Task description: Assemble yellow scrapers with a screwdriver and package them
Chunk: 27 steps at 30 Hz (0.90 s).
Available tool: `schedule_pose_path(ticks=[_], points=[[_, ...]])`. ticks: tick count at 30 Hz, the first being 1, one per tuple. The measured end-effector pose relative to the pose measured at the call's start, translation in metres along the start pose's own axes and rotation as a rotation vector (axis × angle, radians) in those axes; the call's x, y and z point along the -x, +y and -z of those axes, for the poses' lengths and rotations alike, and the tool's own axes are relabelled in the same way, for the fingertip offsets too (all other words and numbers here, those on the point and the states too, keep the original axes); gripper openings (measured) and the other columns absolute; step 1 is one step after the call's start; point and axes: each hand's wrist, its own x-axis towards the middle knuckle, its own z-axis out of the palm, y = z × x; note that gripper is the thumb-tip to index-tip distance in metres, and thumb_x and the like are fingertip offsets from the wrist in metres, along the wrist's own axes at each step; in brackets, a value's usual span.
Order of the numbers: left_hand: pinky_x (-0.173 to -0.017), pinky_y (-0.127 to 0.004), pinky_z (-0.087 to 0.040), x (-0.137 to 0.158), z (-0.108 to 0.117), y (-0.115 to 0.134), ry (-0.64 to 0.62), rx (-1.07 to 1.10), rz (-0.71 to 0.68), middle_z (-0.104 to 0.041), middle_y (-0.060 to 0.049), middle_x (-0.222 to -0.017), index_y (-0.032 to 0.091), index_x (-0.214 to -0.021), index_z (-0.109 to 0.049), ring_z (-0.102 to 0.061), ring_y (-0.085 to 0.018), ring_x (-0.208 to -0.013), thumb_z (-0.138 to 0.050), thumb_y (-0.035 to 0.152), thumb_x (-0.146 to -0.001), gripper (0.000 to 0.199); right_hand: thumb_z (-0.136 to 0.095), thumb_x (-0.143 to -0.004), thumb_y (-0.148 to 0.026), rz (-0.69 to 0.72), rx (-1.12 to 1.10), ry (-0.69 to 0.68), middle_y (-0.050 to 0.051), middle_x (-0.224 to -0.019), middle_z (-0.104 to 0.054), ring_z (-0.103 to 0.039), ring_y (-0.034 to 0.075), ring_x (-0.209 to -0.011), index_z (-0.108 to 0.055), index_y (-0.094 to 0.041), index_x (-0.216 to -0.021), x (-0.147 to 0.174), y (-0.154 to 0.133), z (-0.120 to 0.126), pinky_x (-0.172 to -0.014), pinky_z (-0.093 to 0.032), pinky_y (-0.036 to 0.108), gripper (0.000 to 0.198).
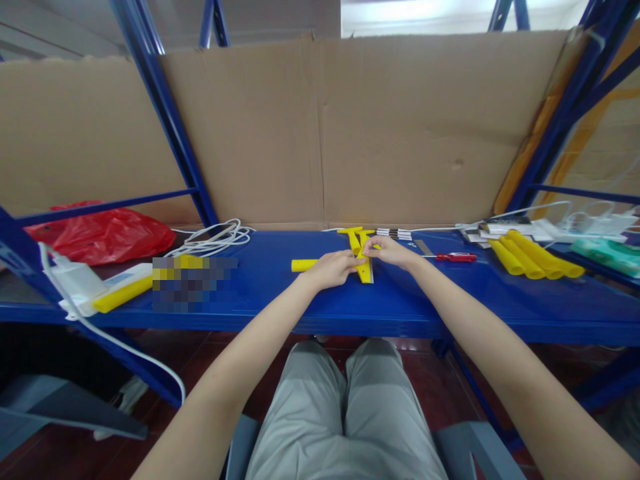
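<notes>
My left hand (pixel 333 269) is closed on a yellow scraper head (pixel 366 273) with a thin metal blade along its right edge, over the blue shelf. Bent over the top of that piece is my right hand (pixel 387 251), its thumb and fingertips pinched together. Whatever those fingertips hold is too small to make out. More yellow T-shaped scraper heads (pixel 352 239) lie just behind the hands. A yellow tube handle (pixel 303 265) shows to the left, partly covered by my left hand. Right of my right hand lies a screwdriver (pixel 456 257) with a red handle.
Several yellow tubes (pixel 530 257) sit at the right beside papers and a green packet (pixel 607 255). Small black-and-white pieces (pixel 394 234) and a flat metal plate (pixel 425 247) lie behind. White cable (pixel 225 237) and a red bag (pixel 107 233) are left. Cardboard (pixel 320 133) backs the shelf.
</notes>
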Motion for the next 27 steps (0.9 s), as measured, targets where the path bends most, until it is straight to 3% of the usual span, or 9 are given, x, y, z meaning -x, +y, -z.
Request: schedule_pose_path(ticks=[27], points=[[-0.086,-0.029,-0.047,-0.0001,0.0011,0.0034,-0.015,-0.032,0.002,-0.065,-0.008,-0.11,0.024,-0.131,-0.057,-0.061,-0.021,-0.106,-0.045,0.021,-0.093,0.04,-0.057,-0.066,-0.013,-0.004,0.07,-0.018,-0.001,-0.07,-0.06,-0.058,0.015,-0.075,-0.055,-0.018,-0.06,-0.0029,0.0032,-0.0034,-0.081,-0.046,0.031,0.008]])
